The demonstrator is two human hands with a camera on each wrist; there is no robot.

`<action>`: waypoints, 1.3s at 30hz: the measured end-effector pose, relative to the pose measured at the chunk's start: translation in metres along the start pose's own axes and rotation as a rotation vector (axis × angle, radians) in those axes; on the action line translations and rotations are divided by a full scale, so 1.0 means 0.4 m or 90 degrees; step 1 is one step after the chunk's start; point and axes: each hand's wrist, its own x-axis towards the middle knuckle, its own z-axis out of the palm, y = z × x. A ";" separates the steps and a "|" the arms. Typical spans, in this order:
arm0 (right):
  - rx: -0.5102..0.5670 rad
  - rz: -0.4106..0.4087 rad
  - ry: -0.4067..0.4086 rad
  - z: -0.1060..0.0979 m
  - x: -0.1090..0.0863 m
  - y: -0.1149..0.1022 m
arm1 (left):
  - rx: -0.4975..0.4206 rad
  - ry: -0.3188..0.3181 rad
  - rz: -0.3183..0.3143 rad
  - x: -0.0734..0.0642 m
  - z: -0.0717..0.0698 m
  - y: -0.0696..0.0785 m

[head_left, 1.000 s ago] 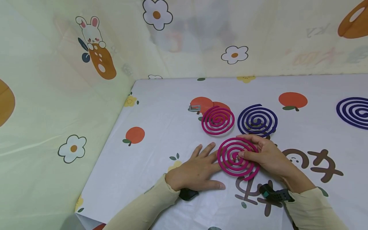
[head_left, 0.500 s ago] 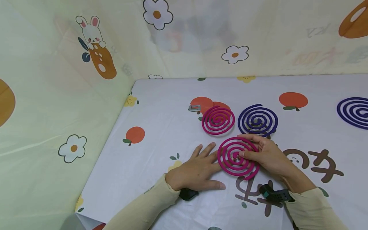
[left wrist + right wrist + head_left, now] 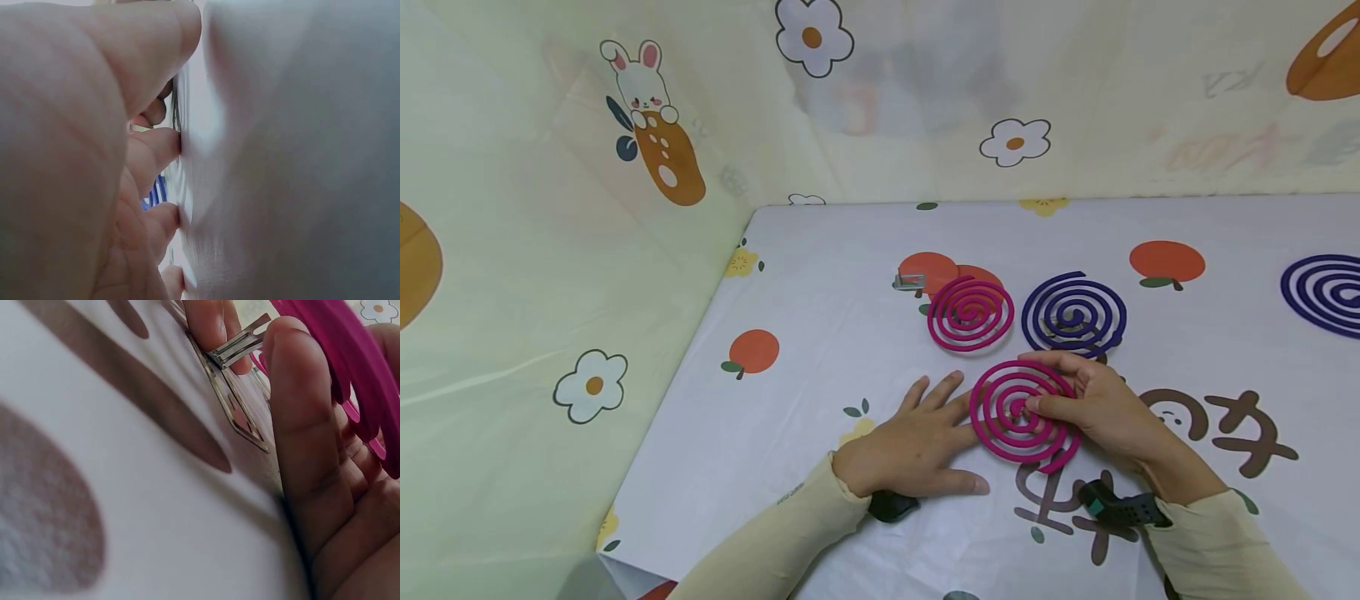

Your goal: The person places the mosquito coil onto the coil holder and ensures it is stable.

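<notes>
A pink mosquito coil [image 3: 1017,407] lies nearly level over the cloth, its centre pinched by my right hand [image 3: 1097,412]. Under it, in the right wrist view, a thin metal coil stand [image 3: 244,431] rests on the cloth with its prong [image 3: 240,349] bent upward. My left hand [image 3: 917,450] is spread palm down with straight fingers, two of them reaching beneath the coil to the stand. In the left wrist view the fingertips [image 3: 165,215] touch the cloth. The coil partly hides the stand in the head view.
Behind the hands lie another pink coil [image 3: 970,314] and a dark blue coil [image 3: 1077,317]. A second blue coil [image 3: 1352,293] is cut off at the right edge. One small metal piece [image 3: 910,282] sits at the back, before the patterned cloth wall [image 3: 910,158].
Hands and coil keep almost the same pose. The whole head view has shifted very slightly.
</notes>
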 end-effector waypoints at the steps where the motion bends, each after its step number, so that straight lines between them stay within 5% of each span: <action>1: 0.000 0.000 0.000 0.000 0.000 0.000 | 0.001 0.000 0.000 0.000 0.000 0.000; 39: 0.018 -0.004 -0.003 0.001 0.000 -0.002 | 0.001 0.000 0.002 -0.001 -0.002 0.000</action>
